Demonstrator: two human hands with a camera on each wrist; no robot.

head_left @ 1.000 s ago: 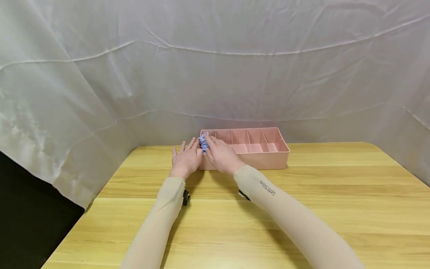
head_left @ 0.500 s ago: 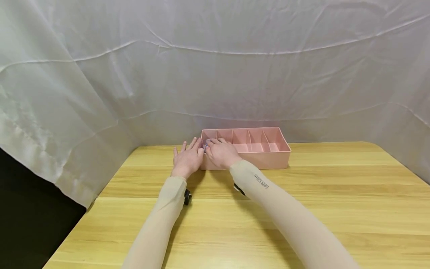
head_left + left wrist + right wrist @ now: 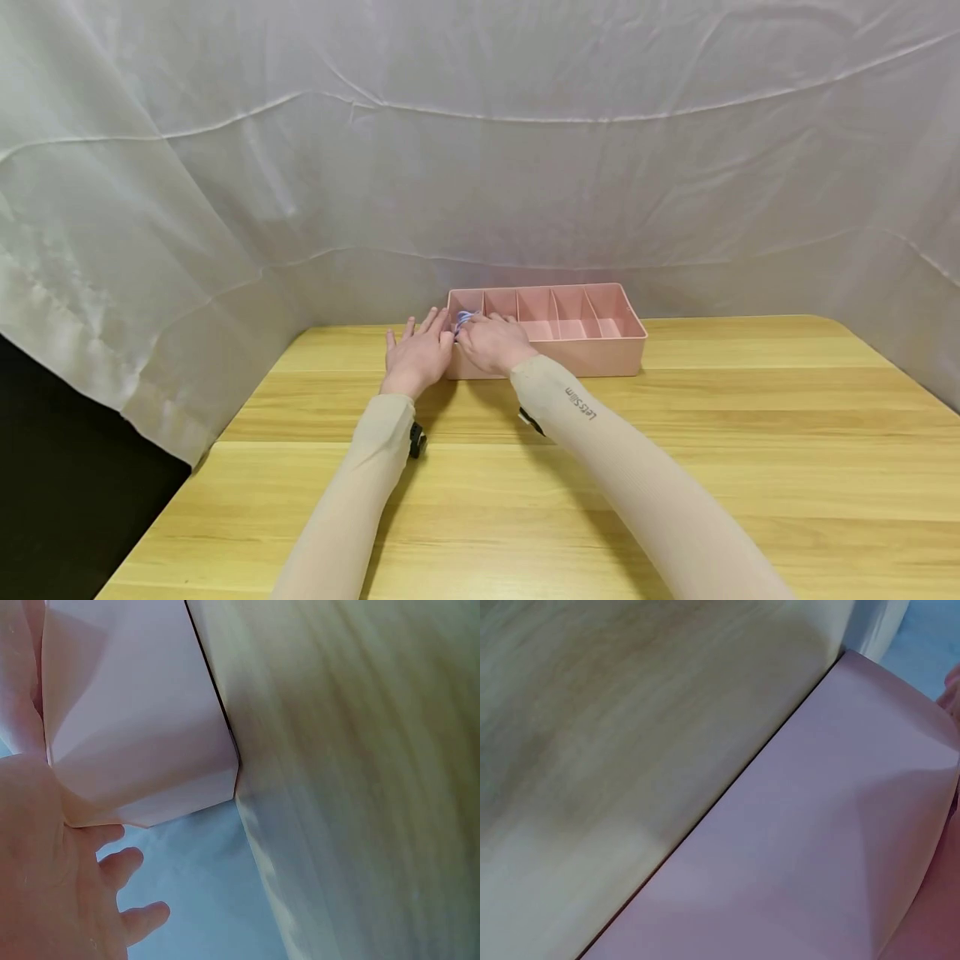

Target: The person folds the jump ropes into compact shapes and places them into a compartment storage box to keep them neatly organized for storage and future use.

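Observation:
A pink divided tray (image 3: 592, 354) stands at the table's far side. My left hand (image 3: 416, 352) lies with straight fingers against the tray's left end; the left wrist view shows that hand (image 3: 71, 900) beside the tray's end wall (image 3: 142, 727). My right hand (image 3: 489, 340) reaches over the front wall, its fingers curled round a small blue-and-white striped roll (image 3: 464, 317) down in the leftmost compartment. Most of the roll is hidden by the fingers. The right wrist view shows only the tray's front wall (image 3: 802, 847) and the table.
The wooden table (image 3: 675, 467) stretches wide on both sides and in front of the tray. A white cloth backdrop (image 3: 480, 167) hangs close behind the tray. The table's left edge (image 3: 187, 492) drops off to a dark floor.
My right hand has lowered the striped roll from above the rim into the leftmost compartment. The left hand and the tray have stayed in place.

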